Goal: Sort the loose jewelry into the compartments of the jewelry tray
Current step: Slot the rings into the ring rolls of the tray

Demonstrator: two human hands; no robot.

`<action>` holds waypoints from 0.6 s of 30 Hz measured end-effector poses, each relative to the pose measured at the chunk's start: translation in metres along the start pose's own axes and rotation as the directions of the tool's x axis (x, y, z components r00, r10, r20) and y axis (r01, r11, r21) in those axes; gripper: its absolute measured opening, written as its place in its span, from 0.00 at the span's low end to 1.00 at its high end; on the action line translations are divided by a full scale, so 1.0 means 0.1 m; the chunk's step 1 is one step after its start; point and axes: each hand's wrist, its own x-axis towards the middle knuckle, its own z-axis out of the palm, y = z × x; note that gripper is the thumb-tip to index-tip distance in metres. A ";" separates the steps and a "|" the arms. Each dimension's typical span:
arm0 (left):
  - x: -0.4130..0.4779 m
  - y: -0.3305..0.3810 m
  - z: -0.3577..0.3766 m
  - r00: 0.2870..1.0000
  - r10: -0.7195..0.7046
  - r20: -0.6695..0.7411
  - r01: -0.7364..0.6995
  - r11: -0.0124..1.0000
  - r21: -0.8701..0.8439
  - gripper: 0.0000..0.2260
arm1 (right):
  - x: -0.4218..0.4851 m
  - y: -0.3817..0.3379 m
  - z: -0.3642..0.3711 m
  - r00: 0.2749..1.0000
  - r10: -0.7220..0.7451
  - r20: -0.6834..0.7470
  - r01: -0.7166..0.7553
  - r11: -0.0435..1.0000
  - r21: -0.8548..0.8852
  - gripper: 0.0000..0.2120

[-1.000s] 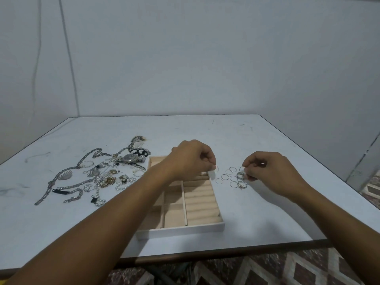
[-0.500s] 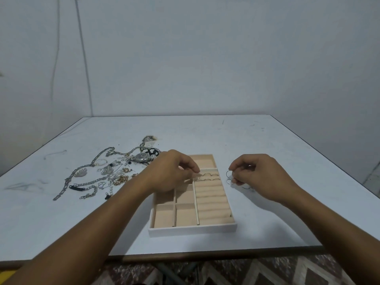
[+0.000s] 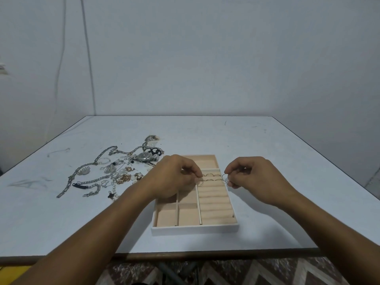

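Two hands work over the jewelry tray [image 3: 195, 228], which sits on the table [image 3: 267, 145] w/ its ring-roll section on the right side. Left hand [image 3: 174, 177] pinches a thin ring [image 3: 200, 183] at the left end of the upper rolls, approx. at a slot; right hand [image 3: 253, 177] pinches a thin wire hoop [image 3: 224, 177] over the tray's right edge, other fingers curled. Several rings [image 3: 209, 175] already stand in the top slots. Loose pile [image 3: 107, 173] of chains, earrings and a watch [image 3: 145, 156] lies left of the tray, well apart from the rolls. Handling, as judged: rings are light, stiff, smooth and prob. slippery; hold by the band edge betw. thumb and fingertip and press edge-first into a slot. Chains are limp and tangle-prone; lift near mid-length.
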 end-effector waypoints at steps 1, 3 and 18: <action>0.00 0.00 0.00 1.000 0.002 -0.002 -0.002 1.000 0.008 0.03 | 0.00 0.00 0.00 1.000 -0.004 0.001 0.004 1.000 -0.009 0.08; -0.01 0.01 0.00 1.000 0.008 -0.009 -0.008 1.000 0.029 0.04 | 0.00 -0.01 0.01 1.000 -0.012 0.002 0.012 1.000 -0.018 0.08; 0.02 0.03 0.13 0.991 0.118 -0.056 -0.098 0.954 0.284 0.03 | -0.01 -0.02 0.02 1.000 -0.021 0.002 0.021 0.999 -0.048 0.09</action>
